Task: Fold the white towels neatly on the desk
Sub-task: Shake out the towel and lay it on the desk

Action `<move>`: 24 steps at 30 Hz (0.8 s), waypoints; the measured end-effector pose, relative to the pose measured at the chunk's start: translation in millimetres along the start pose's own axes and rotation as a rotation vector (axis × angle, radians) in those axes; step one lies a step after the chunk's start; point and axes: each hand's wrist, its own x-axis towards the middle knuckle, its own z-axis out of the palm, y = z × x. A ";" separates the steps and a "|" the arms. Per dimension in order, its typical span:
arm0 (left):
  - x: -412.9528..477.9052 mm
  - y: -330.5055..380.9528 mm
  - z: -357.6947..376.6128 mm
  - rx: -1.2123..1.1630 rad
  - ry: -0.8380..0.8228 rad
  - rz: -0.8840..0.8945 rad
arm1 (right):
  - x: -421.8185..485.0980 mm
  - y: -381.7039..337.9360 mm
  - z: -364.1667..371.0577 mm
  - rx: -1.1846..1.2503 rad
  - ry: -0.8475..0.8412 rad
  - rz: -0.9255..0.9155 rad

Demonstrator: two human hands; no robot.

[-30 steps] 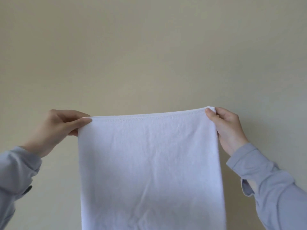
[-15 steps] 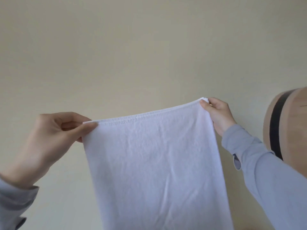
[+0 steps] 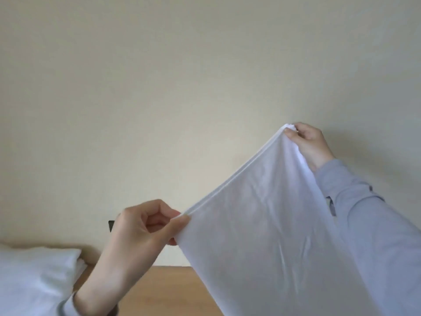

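A white towel (image 3: 268, 238) hangs in the air in front of me, its top hem slanting up from lower left to upper right. My left hand (image 3: 141, 233) pinches the lower left corner between thumb and fingers. My right hand (image 3: 307, 144) pinches the upper right corner, held higher and farther away. The towel's bottom runs out of the frame. A pile of other white towels (image 3: 34, 279) lies at the lower left on the wooden desk (image 3: 164, 290).
A plain cream wall fills the background. A small dark object (image 3: 111, 224) shows behind my left hand against the wall. Bare desk surface lies between the pile and the hanging towel.
My left hand has dropped and come nearer, and my right hand has stayed high, so the hem now tilts steeply. The view has swung down, showing the desk and the towel pile.
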 end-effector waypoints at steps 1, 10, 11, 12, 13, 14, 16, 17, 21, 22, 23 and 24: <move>-13.3 -26.4 -7.1 0.003 0.019 -0.077 | -14.4 21.6 23.5 0.001 -0.046 0.039; -130.8 -219.1 -96.7 0.120 0.337 -0.647 | -143.8 167.3 245.5 -0.009 -0.406 0.332; -141.6 -233.8 -109.3 0.117 0.380 -0.683 | -154.3 174.7 272.3 -0.008 -0.435 0.351; -149.6 -246.1 -121.1 0.124 0.405 -0.711 | -162.1 179.3 296.0 -0.013 -0.452 0.357; -159.1 -259.1 -135.3 0.139 0.429 -0.741 | -171.2 183.5 323.8 -0.017 -0.477 0.357; -167.5 -271.6 -148.9 0.153 0.455 -0.771 | -179.0 186.5 350.2 -0.022 -0.501 0.351; -182.7 -296.5 -175.8 0.177 0.501 -0.824 | -196.0 192.9 403.4 -0.037 -0.553 0.348; -188.3 -307.2 -184.9 0.192 0.508 -0.849 | -203.3 196.1 424.6 -0.048 -0.578 0.346; -212.6 -352.9 -208.4 0.216 0.505 -0.975 | -240.1 219.5 503.0 -0.147 -0.697 0.360; -217.7 -360.5 -209.8 0.209 0.507 -1.007 | -247.1 225.3 515.0 -0.178 -0.719 0.362; -223.4 -368.6 -212.4 0.200 0.514 -1.039 | -254.8 232.1 528.5 -0.199 -0.742 0.364; -228.2 -374.9 -214.6 0.198 0.515 -1.066 | -260.9 238.4 540.2 -0.211 -0.762 0.365</move>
